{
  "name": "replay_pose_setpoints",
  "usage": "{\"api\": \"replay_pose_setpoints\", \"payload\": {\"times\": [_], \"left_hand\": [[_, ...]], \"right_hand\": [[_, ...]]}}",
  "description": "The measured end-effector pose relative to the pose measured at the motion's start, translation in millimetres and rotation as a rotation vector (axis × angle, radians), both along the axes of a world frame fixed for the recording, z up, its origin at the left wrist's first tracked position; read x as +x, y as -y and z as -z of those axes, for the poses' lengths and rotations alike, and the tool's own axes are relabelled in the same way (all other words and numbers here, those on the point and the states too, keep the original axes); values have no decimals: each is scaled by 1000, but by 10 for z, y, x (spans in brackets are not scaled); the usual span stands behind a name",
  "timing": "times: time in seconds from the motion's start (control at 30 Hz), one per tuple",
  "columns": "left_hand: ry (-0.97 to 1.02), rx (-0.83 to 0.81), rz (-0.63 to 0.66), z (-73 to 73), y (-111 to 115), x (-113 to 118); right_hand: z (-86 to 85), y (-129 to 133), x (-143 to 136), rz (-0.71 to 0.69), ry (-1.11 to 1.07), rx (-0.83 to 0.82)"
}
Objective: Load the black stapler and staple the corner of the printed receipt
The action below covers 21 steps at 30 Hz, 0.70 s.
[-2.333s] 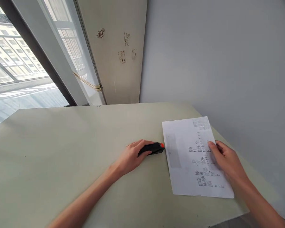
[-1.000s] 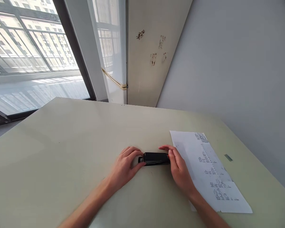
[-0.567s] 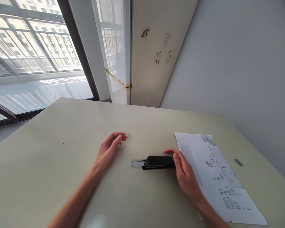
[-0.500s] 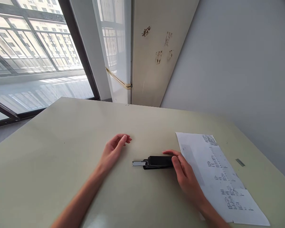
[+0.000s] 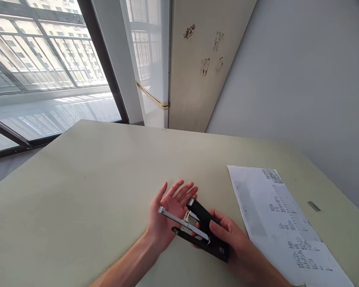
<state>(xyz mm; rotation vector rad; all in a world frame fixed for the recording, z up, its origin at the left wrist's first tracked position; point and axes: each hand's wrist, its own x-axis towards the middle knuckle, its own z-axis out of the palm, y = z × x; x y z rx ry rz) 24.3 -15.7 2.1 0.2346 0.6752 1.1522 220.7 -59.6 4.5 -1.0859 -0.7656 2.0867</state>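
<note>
Black and spread apart, the stapler (image 5: 215, 242) hung tilted above the table (image 5: 107, 191), clasped near its hinge end by our right hand (image 5: 233, 236), thumb laid across its upper part and fingers wrapped behind. Its silvery metal rail (image 5: 178, 220) jutted leftward between the upper arm (image 5: 200, 210) and the base (image 5: 187, 237). We had our left hand (image 5: 169, 211) palm up, fingers extended, just behind the rail; we could not tell whether it touched the stapler. To the right, we saw a printed sheet of paper (image 5: 272, 223) lying on the table, and past it a small greyish strip (image 5: 314, 206).
</note>
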Motion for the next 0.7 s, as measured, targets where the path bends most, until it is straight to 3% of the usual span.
{"api": "replay_pose_setpoints", "payload": {"times": [0.23, 0.43, 0.7], "left_hand": [[82, -171, -88, 30, 16, -6], [3, -185, -76, -2, 0, 13], [83, -187, -116, 0, -14, -5]], "right_hand": [[-49, 36, -59, 35, -204, -191], [-30, 88, -135, 67, -255, -167], [-40, 98, -140, 84, -294, -216]]}}
